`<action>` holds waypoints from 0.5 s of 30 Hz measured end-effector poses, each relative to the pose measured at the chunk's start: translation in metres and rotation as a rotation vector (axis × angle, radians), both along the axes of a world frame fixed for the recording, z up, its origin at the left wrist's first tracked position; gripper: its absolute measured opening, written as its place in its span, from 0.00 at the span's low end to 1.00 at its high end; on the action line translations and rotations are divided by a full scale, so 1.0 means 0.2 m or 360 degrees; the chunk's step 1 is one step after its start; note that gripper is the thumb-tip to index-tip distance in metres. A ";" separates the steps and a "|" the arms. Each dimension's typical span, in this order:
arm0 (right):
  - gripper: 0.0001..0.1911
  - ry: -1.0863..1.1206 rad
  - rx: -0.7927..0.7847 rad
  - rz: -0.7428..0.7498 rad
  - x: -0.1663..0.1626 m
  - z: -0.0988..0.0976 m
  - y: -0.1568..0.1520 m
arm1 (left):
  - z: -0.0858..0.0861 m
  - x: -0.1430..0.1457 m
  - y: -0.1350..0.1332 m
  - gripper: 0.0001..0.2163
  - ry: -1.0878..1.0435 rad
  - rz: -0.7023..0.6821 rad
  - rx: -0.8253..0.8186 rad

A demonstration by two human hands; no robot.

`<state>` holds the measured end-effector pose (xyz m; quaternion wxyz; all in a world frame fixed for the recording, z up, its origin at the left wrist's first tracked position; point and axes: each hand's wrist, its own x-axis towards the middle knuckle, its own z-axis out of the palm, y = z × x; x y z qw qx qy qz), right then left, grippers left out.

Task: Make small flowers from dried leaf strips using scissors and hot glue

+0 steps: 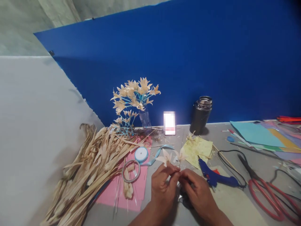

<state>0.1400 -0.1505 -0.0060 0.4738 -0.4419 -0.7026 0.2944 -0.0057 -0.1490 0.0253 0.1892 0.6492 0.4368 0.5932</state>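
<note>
Left hand [163,185] and right hand [197,190] meet, fingertips together, over the middle of the desk [218,131], and 2 pale flowers [180,154] stand up out of that pinch! Left thumb and finger are squeezed tight on the thin stems; right fingertips nip at the stems too, though exactly which one, I cannot tell. Just to the right, a blue glue gun [219,179], and beyond it yellow paper [199,152] strewn with scraps. Red-handled scissors [254,176] lie toward the near right corner. Over left, ribbon spool [141,154] and tape ring [123,172] on pink paper [109,197], dried husks [94,169] heaped toward the left edge. Along the far edge, a vase [145,118] of blooms and an uncapped dark flask [199,117]!
</note>
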 end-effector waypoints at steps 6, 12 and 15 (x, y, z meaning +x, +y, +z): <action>0.11 0.0099 -0.0004 -0.0075 0.00 0.01 0.00 | 0.02 -0.01 0.01 0.06 0.0055 0.0035 0.0065; 0.07 0.0070 -0.0015 -0.0095 0.05 0.06 0.00 | -0.04 -0.02 0.04 0.04 -0.0024 -0.0054 -0.0191; 0.07 0.0154 -0.0073 -0.0181 0.13 0.12 0.00 | -0.06 0.00 0.04 0.06 -0.0129 -0.0140 -0.0294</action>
